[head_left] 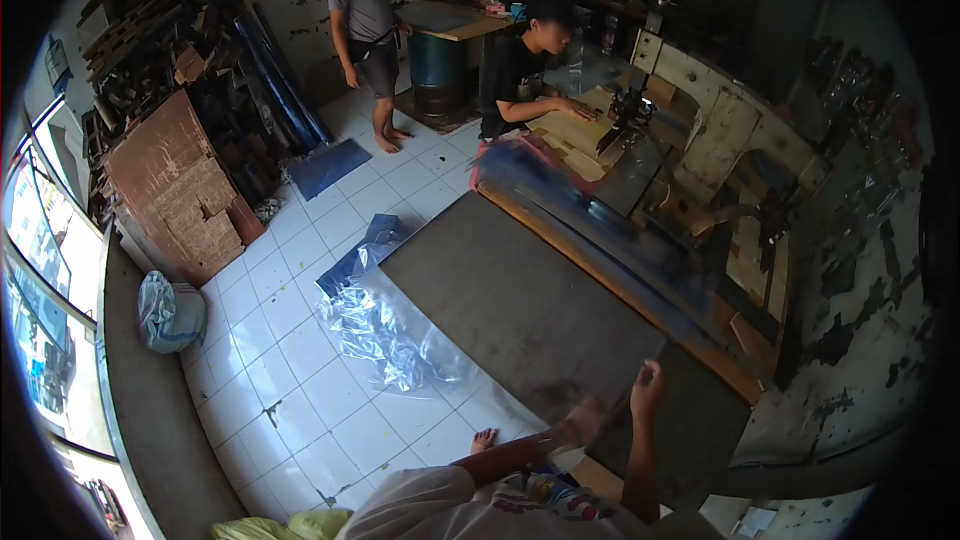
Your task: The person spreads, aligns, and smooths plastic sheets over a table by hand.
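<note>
My left hand (585,422), smeared by motion, is over the near part of a long dark-topped table (500,290); whether its fingers hold anything does not show. My right hand (648,386) is raised to its right above the same tabletop, with the fingers curled together. A faint straight edge on the tabletop runs close to that hand, but I cannot make out what, if anything, is in its grip. Clear plastic sheeting (395,340) hangs along the table's left side and lies crumpled on the floor.
Beyond the table, a seated person (530,70) works at a large pale machine (720,100). Another person (365,30) stands by a blue drum (437,70). Stacked boards (180,180) lean at the left, near a white sack (170,312). Blurred blue material (620,230) lies along the table's far edge.
</note>
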A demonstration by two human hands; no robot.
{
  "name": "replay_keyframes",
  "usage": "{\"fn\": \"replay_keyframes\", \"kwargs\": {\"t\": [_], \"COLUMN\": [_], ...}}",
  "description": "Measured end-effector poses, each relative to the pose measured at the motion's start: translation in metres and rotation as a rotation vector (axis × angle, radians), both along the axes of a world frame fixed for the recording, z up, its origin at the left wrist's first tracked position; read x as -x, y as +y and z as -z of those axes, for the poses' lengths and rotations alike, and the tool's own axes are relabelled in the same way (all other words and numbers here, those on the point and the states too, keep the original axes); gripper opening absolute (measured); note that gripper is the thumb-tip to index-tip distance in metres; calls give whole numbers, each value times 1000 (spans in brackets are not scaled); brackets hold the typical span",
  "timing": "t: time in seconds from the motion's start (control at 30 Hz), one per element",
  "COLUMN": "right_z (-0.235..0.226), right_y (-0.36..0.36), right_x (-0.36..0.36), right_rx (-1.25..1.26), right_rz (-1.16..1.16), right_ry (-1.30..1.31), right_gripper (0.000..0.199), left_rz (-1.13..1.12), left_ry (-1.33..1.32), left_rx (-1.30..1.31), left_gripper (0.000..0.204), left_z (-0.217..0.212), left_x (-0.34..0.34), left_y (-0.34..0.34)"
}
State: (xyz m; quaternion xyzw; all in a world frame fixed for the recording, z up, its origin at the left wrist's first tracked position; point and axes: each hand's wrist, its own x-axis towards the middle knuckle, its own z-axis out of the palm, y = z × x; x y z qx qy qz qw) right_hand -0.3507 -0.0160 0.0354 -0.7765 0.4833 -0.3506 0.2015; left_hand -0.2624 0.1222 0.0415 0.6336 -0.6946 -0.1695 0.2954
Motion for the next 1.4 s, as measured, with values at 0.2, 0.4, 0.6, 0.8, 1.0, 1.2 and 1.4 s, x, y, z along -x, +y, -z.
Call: {"fn": "replay_keyframes", "kwargs": {"t": [0.2,0.4,0.6,0.8,1.0,1.2,1.4], "right_z": [16,3,12,30,34,36,32], "right_y": [32,3,20,-1,-3,3,8], "right_x": [72,39,38,54,77,76,59], "right_rx": [-461,-878,-876,-1053,-1268,-1214,-963], "right_rz": [201,46,363,225,-22,33,166], "right_ry": [-49,-135,-299,-362,-681,-613,-444], "right_gripper": [50,62,67,67,58,48,52], "left_rz": [2,-48,-12,-59,-85,-54,-64], "left_ry": [58,236,-68,-201,14,233,585], "left_rx": [-67,-30,84,203,171,142,129], "left_gripper": [46,48,58,62,61,60,60], "left_z": [-13,-2,-27,-19,-19,-20,-16], "left_x": [10,34,38,40,42,41,45], "left_y": [-15,-18,-9,-8,1,5,10]}}
